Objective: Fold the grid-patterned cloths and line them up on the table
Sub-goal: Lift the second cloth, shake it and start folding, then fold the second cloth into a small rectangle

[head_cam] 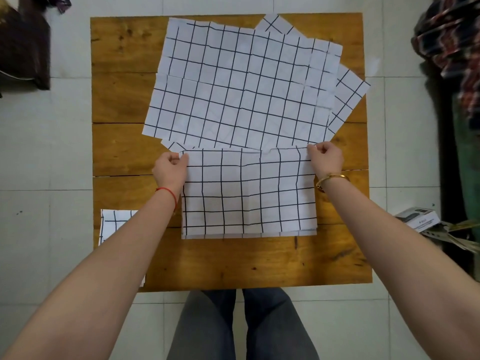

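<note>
A white cloth with black grid lines (pixel 249 193) lies folded in half on the near middle of the wooden table (pixel 124 141). My left hand (pixel 170 170) pinches its far left corner and my right hand (pixel 326 159) pinches its far right corner. Beyond it, a stack of unfolded grid cloths (pixel 241 84) spreads over the far half of the table, with corners of lower ones sticking out at the right. A small folded grid cloth (pixel 114 224) rests at the table's near left edge, partly hidden by my left forearm.
The table stands on a pale tiled floor. A small box and papers (pixel 418 219) lie on the floor at the right. Patterned clothing (pixel 446 42) hangs at the far right, and a dark bag (pixel 23 48) sits at the far left.
</note>
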`<state>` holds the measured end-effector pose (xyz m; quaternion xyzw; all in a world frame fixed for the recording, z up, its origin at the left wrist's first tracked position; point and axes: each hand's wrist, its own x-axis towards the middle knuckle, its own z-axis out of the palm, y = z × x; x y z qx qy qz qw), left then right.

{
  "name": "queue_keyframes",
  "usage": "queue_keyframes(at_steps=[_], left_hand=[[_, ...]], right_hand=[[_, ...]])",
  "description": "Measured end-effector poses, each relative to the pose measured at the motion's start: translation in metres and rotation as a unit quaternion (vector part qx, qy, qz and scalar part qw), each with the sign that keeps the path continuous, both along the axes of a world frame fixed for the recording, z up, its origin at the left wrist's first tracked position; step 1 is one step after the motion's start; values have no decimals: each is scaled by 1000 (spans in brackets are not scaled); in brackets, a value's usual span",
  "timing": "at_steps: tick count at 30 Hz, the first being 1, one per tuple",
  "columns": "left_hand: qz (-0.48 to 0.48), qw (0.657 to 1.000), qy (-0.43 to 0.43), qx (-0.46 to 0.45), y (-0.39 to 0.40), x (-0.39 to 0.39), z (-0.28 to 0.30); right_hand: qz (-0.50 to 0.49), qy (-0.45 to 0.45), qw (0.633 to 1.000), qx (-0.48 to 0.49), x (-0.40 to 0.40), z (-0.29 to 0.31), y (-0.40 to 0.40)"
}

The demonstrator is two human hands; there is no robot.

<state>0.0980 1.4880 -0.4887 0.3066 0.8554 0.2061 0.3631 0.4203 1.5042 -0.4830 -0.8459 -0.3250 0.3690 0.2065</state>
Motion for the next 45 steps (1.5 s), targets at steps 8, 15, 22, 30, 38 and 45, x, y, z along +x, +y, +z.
queue_keyframes(at_steps=[8, 15, 22, 30, 38, 45], left_hand=[[-35, 998, -6, 53, -10, -4, 3], [-301, 928, 194, 102, -20, 2, 5], [-453, 846, 281, 21, -35, 10, -8], [-451, 845, 288, -18, -39, 10, -15], [-441, 853, 278, -29, -39, 8, -17], [-428, 861, 274, -33, -42, 10, -18]], right_hand=[[-56, -5, 996, 66, 0, -2, -9], [213, -242, 937, 134, -40, 8, -15], [549, -226, 795, 124, -127, -8, -21], [618, -267, 737, 58, -163, -22, -29], [550, -323, 770, 5, -87, -20, -36], [419, -349, 837, -50, -1, -11, -47]])
